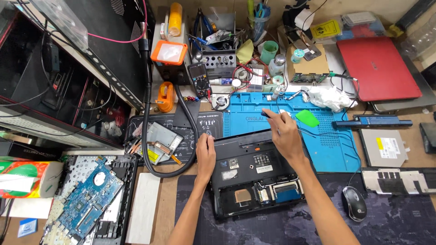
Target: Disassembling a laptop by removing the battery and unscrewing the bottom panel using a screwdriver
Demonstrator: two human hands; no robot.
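Upturned black laptop base [254,174] lying at the middle of the worktop [165,206], far edge overlapping a blue repair mat [331,145]. Left hand [205,154] pressed flat on the near-left corner of the laptop base, fingers together, gripping nothing. Right hand [284,134] over the far edge of the laptop base, fingers pinched on a thin dark tool [268,114] whose tip points out onto the mat. Green plastic pick [307,118] just right of that hand, on the mat. Crumpled white cloth [329,97] beyond the pick, toward the far right of the laptop base. Red closed laptop [379,68] well off to the far right. Optical drive [383,147] right of the laptop base, past the mat's edge; black mouse [354,203] near-right of it. Black corrugated hose [147,136] curving down the left side of the laptop base, around a metal bracket [159,138]. Blue circuit board [86,199] well to the near left. Multimeter [200,79] and orange tape dispenser [165,96] beyond the laptop base, to the far left. Open computer case [59,77] farthest left.
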